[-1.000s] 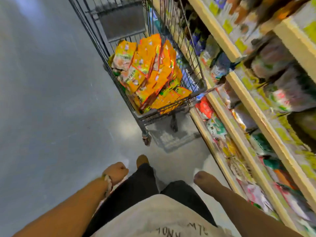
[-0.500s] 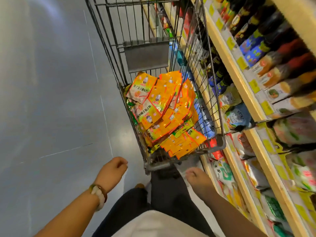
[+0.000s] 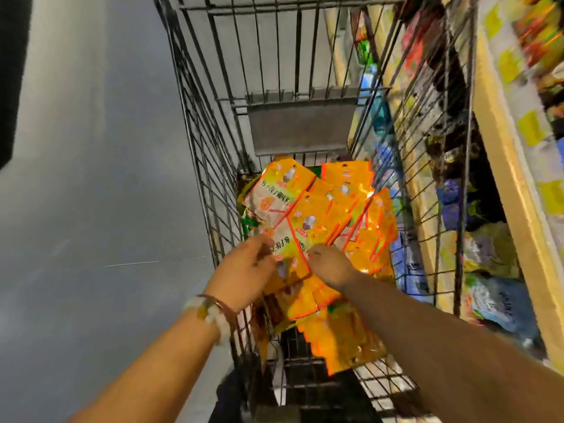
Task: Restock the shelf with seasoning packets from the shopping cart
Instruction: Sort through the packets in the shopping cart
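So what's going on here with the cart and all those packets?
A person is leaning over a wire cart parked beside the store shelf. Both hands are down in the pile of orange packets inside it: the left hand and the right hand are on the packets near the top of the pile, apparently gathering some up. Motion blur hides whether either has a firm grip. No packet has left the cart yet.

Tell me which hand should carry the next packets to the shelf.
Right, probably. The right hand is already on the orange packets and nearer the shelf beside the cart; the left hand is on the aisle side.
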